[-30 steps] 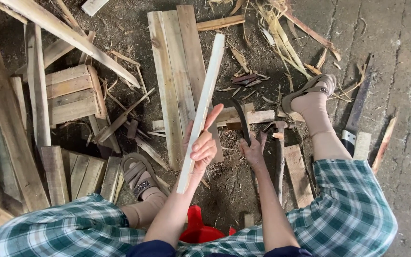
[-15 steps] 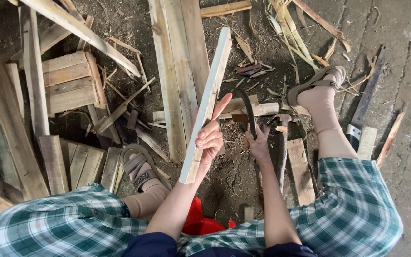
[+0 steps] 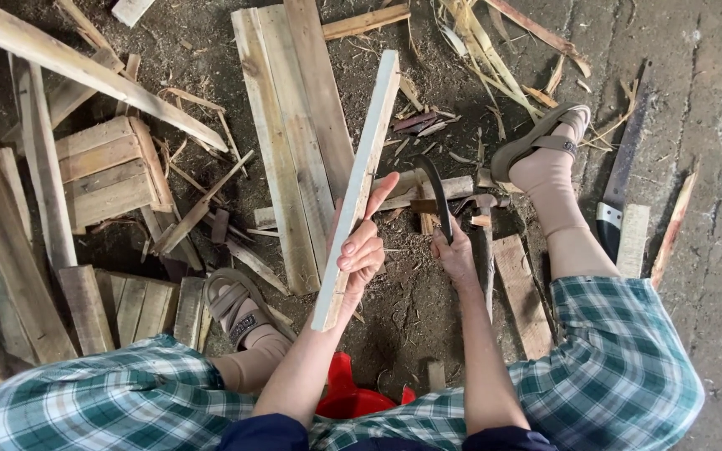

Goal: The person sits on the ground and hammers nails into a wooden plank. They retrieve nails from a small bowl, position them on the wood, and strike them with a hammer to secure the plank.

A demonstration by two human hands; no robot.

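The left hand (image 3: 363, 250) has its fingers clamped on a pale wooden slat (image 3: 359, 184) (held tilted); the right hand (image 3: 455, 255) grips a dark curved blade (image 3: 436, 194).

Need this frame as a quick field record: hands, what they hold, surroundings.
left hand: grips a pale wooden slat, held tilted above the ground
right hand: holds a dark curved blade
feet: in sandals, apart on the dirt floor
ground: scattered planks, splinters
right side: long knife lying flat
seat: red stool
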